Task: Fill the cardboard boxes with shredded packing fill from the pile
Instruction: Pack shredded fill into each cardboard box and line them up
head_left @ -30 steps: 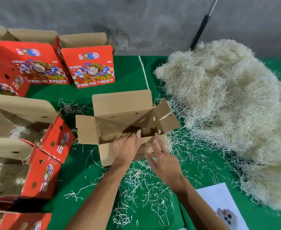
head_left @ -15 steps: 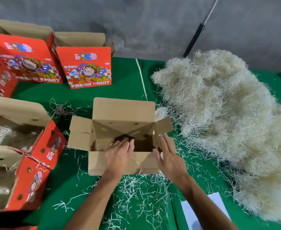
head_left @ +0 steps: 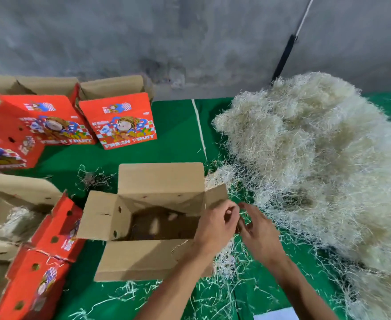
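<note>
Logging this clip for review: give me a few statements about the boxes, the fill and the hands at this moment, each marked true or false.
1. The open box in front of the person is already full of shredded fill. False: its inside looks bare, brown cardboard.
2. The pile of fill lies to the right of that box. True.
3. The left hand and right hand are at the box's right flap. True.
4. The table cover is red. False: it is green; the printed boxes are red.
5. Both hands are buried in the pile. False: they are short of it, by the box.
</note>
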Available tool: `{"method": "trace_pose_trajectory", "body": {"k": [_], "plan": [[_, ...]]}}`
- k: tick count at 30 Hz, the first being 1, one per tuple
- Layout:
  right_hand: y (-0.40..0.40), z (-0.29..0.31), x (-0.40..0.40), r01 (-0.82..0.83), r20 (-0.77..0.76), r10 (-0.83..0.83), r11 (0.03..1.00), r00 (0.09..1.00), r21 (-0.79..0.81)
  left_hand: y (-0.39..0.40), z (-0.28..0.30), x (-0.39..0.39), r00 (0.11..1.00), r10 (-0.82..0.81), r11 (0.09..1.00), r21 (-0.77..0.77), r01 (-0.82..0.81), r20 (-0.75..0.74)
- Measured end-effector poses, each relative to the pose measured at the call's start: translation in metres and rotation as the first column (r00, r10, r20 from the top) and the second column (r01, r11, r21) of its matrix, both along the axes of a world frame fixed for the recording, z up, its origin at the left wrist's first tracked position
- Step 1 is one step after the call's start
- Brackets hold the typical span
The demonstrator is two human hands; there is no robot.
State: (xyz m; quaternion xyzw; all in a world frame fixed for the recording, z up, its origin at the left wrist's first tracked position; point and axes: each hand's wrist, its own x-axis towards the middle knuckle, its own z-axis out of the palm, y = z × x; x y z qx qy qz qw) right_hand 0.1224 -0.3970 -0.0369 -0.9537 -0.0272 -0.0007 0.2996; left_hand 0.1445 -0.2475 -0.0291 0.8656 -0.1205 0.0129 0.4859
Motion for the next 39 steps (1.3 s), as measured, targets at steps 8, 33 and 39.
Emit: {"method": "trace_pose_trajectory", "body": {"k": [8, 33, 39], "plan": [[-0.099, 0.001, 0.064, 0.155, 0.013, -0.156, 0.987, 0.988, 0.040, -0.112, 0.002, 0.065, 0.967, -0.116, 0.993, -0.006, 0.118, -0.228], [-0.178, -0.076, 0.265, 0.204, 0.053, -0.200, 0.973, 0.978, -0.105, -0.245, -0.083, 0.336, 0.834, 0.067, 0.997, 0.068, -0.035, -0.548], [-0.152, -0.049, 0.241, 0.075, 0.260, -0.068, 0.997, 0.963, -0.018, -0.212, -0.047, 0.312, 0.726, 0.096, 0.916, -0.224, -0.331, -0.681]]}}
